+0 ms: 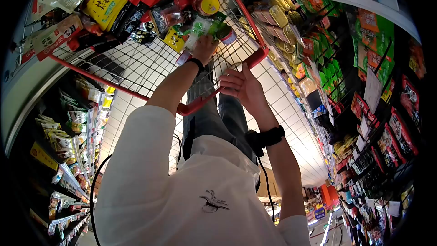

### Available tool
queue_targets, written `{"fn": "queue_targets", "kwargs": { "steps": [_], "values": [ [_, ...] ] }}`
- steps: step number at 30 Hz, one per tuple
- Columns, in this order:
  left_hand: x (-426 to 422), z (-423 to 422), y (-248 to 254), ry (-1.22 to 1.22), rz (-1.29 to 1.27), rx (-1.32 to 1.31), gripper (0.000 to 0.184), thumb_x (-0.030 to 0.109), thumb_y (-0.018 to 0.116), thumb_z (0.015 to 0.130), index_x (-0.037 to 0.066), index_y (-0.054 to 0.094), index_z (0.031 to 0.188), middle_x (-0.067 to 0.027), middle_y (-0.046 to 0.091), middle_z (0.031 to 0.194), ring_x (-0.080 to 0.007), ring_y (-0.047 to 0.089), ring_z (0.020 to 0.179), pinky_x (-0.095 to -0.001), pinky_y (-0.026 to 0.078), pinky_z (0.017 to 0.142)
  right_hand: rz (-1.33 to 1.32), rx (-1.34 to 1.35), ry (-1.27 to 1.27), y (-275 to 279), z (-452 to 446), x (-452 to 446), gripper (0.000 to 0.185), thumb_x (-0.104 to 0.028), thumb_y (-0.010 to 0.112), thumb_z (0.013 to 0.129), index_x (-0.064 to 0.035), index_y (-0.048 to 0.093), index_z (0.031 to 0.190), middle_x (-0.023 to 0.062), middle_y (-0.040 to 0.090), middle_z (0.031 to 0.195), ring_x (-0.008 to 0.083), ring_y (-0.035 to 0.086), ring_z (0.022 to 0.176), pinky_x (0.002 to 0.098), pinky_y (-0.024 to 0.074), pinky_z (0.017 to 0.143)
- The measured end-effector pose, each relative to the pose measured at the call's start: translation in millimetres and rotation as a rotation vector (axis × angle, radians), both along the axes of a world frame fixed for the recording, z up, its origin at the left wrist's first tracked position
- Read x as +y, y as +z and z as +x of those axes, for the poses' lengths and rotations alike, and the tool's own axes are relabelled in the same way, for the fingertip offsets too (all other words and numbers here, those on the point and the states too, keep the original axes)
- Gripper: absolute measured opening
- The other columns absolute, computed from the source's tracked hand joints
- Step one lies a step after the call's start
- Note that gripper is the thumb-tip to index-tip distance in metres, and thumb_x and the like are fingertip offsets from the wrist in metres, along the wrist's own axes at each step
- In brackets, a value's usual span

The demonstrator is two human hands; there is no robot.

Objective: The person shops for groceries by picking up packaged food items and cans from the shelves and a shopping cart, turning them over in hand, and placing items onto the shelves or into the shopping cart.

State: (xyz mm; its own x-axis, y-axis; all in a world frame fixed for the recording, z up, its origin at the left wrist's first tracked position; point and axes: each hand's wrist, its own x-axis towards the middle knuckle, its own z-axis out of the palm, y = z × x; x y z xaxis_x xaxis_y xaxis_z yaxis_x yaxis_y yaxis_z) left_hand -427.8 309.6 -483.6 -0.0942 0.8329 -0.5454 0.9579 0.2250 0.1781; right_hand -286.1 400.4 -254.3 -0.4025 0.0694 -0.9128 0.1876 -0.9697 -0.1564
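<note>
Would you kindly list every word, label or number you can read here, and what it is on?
"红烧汁 调味料": yellow packet in the cart.
Shirt print: too small to read.
Shelf cards and blue sign: too blurred to read.

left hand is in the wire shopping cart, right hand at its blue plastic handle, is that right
Not blue: the head view shows the plastic handle is red. The left hand is in the wire cart, the right hand at the handle.
</note>
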Motion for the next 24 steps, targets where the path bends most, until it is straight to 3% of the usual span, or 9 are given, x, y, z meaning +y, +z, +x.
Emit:
{"fn": "queue_targets", "kwargs": {
  "steps": [3,5,6,7,9,11,15,19,24],
  "values": [
    [0.5,-3.9,-5.1,0.010,0.009,-0.064,0.066,0.004,0.065,0.078,0.017,0.043,0.139,-0.0198,0.041,0.131,-0.0422,0.043,0.121,-0.0407,0.049,0.087,0.014,0.005,0.016,4.6,2.7,2.4,0.064,-0.050,0.036,0.102,0.0074,0.047,0.128,0.0198,0.066,0.107,0.0262,0.065,0.098,0.0398,0.0550,0.085],
    [0.1,-6.6,-8.1,0.131,0.172,-0.227,0.065,0.006,0.069,0.073,0.017,0.048,0.133,-0.0172,0.045,0.125,-0.0392,0.046,0.116,-0.0444,0.049,0.089,0.035,-0.004,0.082,5.3,4.4,0.7,0.058,-0.045,0.038,0.102,0.0057,0.048,0.129,0.0199,0.065,0.108,0.0258,0.065,0.098,0.0390,0.0549,0.086],
    [0.6,-8.9,-3.8,0.157,0.103,-0.292,0.077,0.007,0.073,0.068,0.015,0.043,0.139,-0.0201,0.043,0.127,-0.0418,0.047,0.117,-0.0471,0.049,0.090,0.039,0.001,0.084,10.2,5.3,-0.7,0.052,-0.039,0.042,0.100,0.0040,0.049,0.128,0.0199,0.065,0.109,0.0255,0.065,0.097,0.0385,0.0548,0.086],
    [5.9,-12.7,15.2,0.154,0.111,-0.287,0.077,0.007,0.073,0.068,0.015,0.043,0.139,-0.0201,0.043,0.127,-0.0418,0.047,0.117,-0.0471,0.049,0.090,0.048,0.006,0.083,13.6,8.2,-3.4,0.052,-0.039,0.042,0.100,0.0040,0.049,0.128,0.0199,0.065,0.109,0.0255,0.065,0.097,0.0385,0.0548,0.086],
    [12.7,-26.6,49.3,0.322,-0.200,-0.542,0.088,0.011,0.077,0.064,0.014,0.039,0.143,-0.0235,0.042,0.128,-0.0443,0.049,0.115,-0.0476,0.050,0.090,0.103,0.023,0.170,21.5,8.0,-4.5,0.049,-0.035,0.046,0.098,0.0038,0.050,0.127,0.0199,0.065,0.109,0.0254,0.065,0.098,0.0382,0.0554,0.085],
    [8.6,-38.1,74.1,0.302,-0.173,-0.724,0.091,0.017,0.078,0.059,0.013,0.040,0.142,-0.0247,0.045,0.122,-0.0429,0.055,0.103,-0.0432,0.049,0.089,0.125,0.016,0.196,39.4,10.1,-0.4,0.048,-0.034,0.049,0.097,0.0036,0.051,0.127,0.0192,0.066,0.109,0.0246,0.065,0.098,0.0372,0.0560,0.083],
    [10.5,-45.0,203.6,0.363,0.061,-0.854,0.077,0.022,0.080,0.058,0.009,0.051,0.128,-0.0191,0.054,0.100,-0.0343,0.057,0.094,-0.0380,0.047,0.080,0.280,0.020,0.296,68.6,23.6,11.3,0.043,-0.029,0.055,0.095,0.0027,0.055,0.124,0.0143,0.066,0.108,0.0208,0.065,0.098,0.0324,0.0553,0.080],
    [8.9,-39.2,320.0,0.295,0.273,-0.884,0.071,0.023,0.082,0.060,0.006,0.055,0.123,-0.0151,0.058,0.107,-0.0321,0.056,0.101,-0.0374,0.045,0.090,0.486,0.114,0.364,113.3,30.9,22.5,0.043,-0.030,0.060,0.094,0.0027,0.056,0.122,0.0084,0.065,0.101,0.0165,0.065,0.091,0.0288,0.0543,0.078],
    [13.8,-6.0,434.9,0.254,0.573,-0.810,0.073,0.029,0.086,0.064,0.003,0.053,0.124,-0.0168,0.056,0.109,-0.0332,0.057,0.104,-0.0371,0.047,0.086,0.623,0.229,0.391,205.2,37.0,27.5,0.052,-0.037,0.064,0.093,0.0060,0.055,0.121,0.0101,0.065,0.102,0.0150,0.065,0.091,0.0265,0.0552,0.076]
  ]
}}
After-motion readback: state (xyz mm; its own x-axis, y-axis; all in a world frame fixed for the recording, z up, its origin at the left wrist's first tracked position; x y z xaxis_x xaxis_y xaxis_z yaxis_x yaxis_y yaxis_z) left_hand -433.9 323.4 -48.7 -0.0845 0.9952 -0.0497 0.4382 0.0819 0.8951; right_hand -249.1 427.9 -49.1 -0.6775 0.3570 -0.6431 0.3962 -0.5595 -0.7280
